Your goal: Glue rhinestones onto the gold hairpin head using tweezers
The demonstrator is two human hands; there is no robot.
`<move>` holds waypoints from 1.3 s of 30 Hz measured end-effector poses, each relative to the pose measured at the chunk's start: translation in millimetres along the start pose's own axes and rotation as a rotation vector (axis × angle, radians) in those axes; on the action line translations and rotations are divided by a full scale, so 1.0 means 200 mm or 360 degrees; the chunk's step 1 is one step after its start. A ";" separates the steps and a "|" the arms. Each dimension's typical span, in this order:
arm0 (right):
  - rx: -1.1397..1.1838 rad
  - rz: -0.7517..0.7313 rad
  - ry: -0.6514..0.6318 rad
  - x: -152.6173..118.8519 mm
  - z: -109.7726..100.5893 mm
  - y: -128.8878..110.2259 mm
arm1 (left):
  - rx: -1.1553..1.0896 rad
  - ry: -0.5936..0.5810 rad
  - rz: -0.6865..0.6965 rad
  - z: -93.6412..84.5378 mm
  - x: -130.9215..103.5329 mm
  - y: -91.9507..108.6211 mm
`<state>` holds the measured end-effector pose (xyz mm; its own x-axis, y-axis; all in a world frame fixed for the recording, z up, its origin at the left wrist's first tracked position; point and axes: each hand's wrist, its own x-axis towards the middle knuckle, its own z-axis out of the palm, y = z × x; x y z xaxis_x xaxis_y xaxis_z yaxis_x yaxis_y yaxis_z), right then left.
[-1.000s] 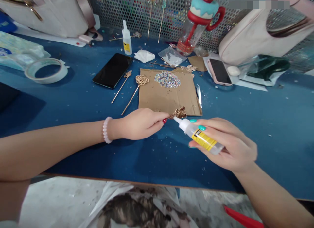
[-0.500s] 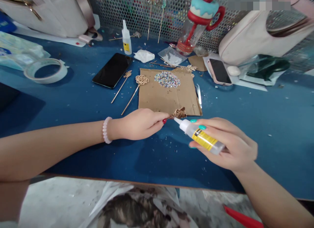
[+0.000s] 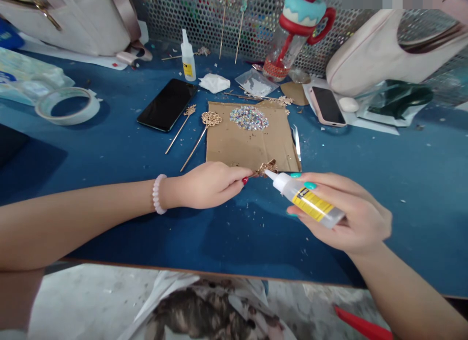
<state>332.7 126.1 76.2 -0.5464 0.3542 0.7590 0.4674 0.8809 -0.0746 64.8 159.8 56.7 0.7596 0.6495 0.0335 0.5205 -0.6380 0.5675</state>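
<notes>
Between thumb and fingers, my left hand (image 3: 215, 185) pinches a gold hairpin by its stick; the pin's openwork ornament (image 3: 269, 167) lies over the near edge of a cardboard piece (image 3: 234, 147). My right hand (image 3: 347, 208) is closed around a clear glue bottle (image 3: 312, 202) with a yellow label, tilted so that its white nozzle meets the ornament. Multicoloured rhinestones (image 3: 249, 118) form a pile on the cardboard. Left of it lie a gold flower hairpin (image 3: 211, 119) and a smaller one (image 3: 189, 111).
Behind the work are a black phone (image 3: 168, 105), an upright glue bottle (image 3: 187, 60), and a red-handled cup (image 3: 288, 38). White tweezers (image 3: 297, 143) lie beside the cardboard. A tape roll (image 3: 68, 106) is at left, a pink phone (image 3: 326, 106) at right.
My right hand and the glue bottle have shifted slightly right, and the nozzle tip now sits farther along the ornament. My left hand has stayed in place.
</notes>
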 end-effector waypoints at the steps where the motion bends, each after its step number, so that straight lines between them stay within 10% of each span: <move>1: 0.0001 -0.0003 0.0013 0.00 0.00 0.00 | 0.0002 -0.0001 -0.0001 0.00 0.00 0.00; 39: 0.0067 0.0169 0.0058 -0.02 0.00 0.00 | 0.0093 0.0003 0.0040 0.00 0.00 0.00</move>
<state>333.8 125.4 73.3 -0.4690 0.4353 0.7685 0.4914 0.8516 -0.1825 65.7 159.6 57.2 0.7720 0.6338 0.0486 0.5233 -0.6771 0.5174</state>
